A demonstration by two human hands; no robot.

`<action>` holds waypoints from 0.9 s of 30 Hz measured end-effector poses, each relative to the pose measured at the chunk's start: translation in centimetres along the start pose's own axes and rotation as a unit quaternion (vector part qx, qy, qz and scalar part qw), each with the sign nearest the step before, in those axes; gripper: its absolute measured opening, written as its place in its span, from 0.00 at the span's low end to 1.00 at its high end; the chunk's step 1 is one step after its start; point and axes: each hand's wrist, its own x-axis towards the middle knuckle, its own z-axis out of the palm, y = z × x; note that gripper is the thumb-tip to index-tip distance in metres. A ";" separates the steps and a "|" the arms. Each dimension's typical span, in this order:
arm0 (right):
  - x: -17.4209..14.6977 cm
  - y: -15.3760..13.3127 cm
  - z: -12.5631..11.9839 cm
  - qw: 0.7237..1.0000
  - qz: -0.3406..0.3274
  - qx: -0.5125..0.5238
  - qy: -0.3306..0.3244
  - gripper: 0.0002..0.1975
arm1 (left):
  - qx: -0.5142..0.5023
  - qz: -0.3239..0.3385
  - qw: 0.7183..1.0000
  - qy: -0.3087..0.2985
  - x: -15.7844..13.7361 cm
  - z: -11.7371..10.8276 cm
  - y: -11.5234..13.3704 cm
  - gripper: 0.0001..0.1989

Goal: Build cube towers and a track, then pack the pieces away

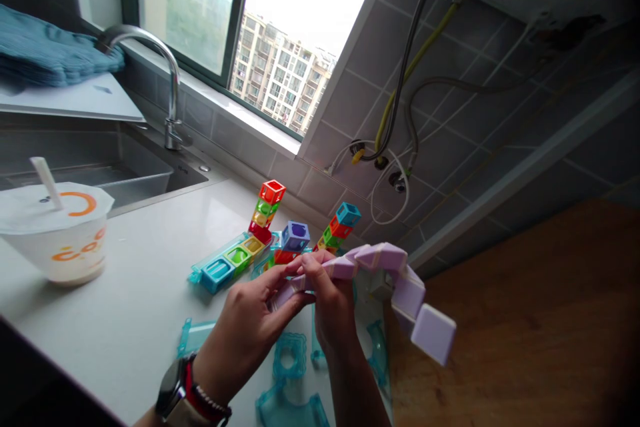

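A pale purple twisty snake puzzle (pixel 410 293) of linked wedge segments is held above the counter, its free end curving down to the right. My left hand (pixel 250 313), with a watch and bracelets at the wrist, grips the near end between thumb and fingers. Close beside it, my right hand (pixel 333 300) is closed around the puzzle a little farther along. Part of the puzzle is hidden by my fingers. Behind the hands stand a stack of coloured cube blocks (pixel 267 207), a purple cube (pixel 295 236) and another stack (pixel 340 225).
Clear teal plastic track pieces (pixel 290 355) lie on the white counter (pixel 150 307) beneath my hands. A lidded cup with a straw (pixel 70 233) stands at the left. Behind it are a sink (pixel 130 167) and faucet (pixel 173 93). Hoses (pixel 407 60) hang along the tiled wall.
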 end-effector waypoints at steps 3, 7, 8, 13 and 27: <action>-0.3 -0.1 0.2 0.997 -0.036 -0.064 0.032 0.15 | 0.052 0.003 0.998 0.030 0.0 0.1 -0.2 0.17; -0.4 -0.6 0.1 0.992 -0.079 -0.082 0.057 0.16 | 0.051 0.005 0.999 0.015 -0.1 -0.1 0.1 0.17; -0.3 -0.7 0.0 0.991 -0.089 -0.074 0.070 0.16 | 0.046 0.004 0.999 0.000 -0.1 -0.2 0.3 0.17; 0.6 -1.0 -1.2 0.986 -0.130 -0.051 0.089 0.18 | 0.018 0.013 0.998 -0.059 -0.1 -0.4 1.1 0.14; 0.6 -1.4 -1.9 0.973 -0.142 -0.182 0.004 0.23 | -0.245 -0.153 0.925 -0.248 0.1 -0.9 1.7 0.21</action>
